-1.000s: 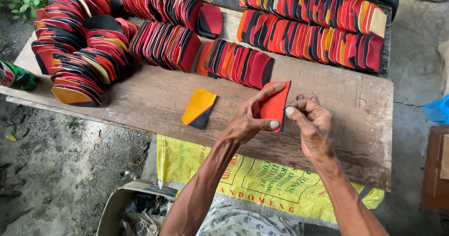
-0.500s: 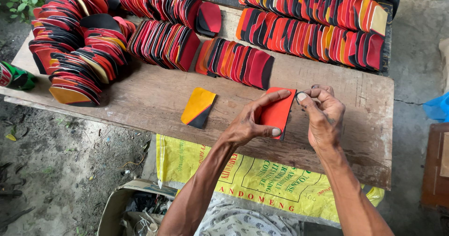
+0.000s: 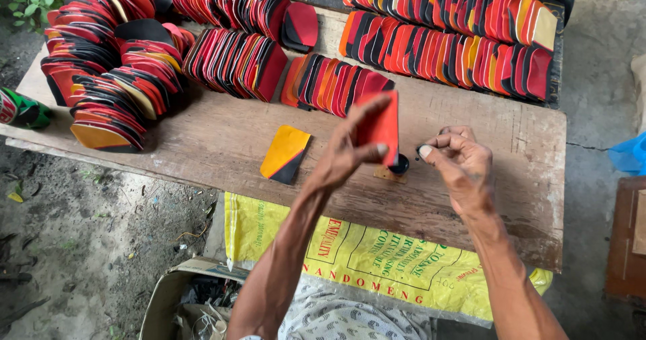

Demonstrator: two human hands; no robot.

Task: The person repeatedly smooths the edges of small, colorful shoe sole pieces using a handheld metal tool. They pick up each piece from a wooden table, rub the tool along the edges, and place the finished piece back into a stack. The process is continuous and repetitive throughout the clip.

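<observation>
- Head view: the left hand (image 3: 346,153) pinches a red cut piece (image 3: 379,126) upright above the wooden plank (image 3: 222,138); keep it steady.
- The right hand (image 3: 459,167), fingertips closed on a tiny dark bit (image 3: 422,151), hovers by a small black round part (image 3: 399,164); align carefully.
- An orange-and-black piece (image 3: 285,154) lies nearby.

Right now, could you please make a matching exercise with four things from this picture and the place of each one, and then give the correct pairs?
Things:
1. red piece
2. orange and black piece
3. small black round thing
4. yellow sack

Places:
A. hanging under the front edge of the wooden board
B. lying flat on the board, alone, to the left of the hands
C. held upright in the left hand
D. on the board, between the left hand and the right hand

Pairs: 1-C, 2-B, 3-D, 4-A
</observation>
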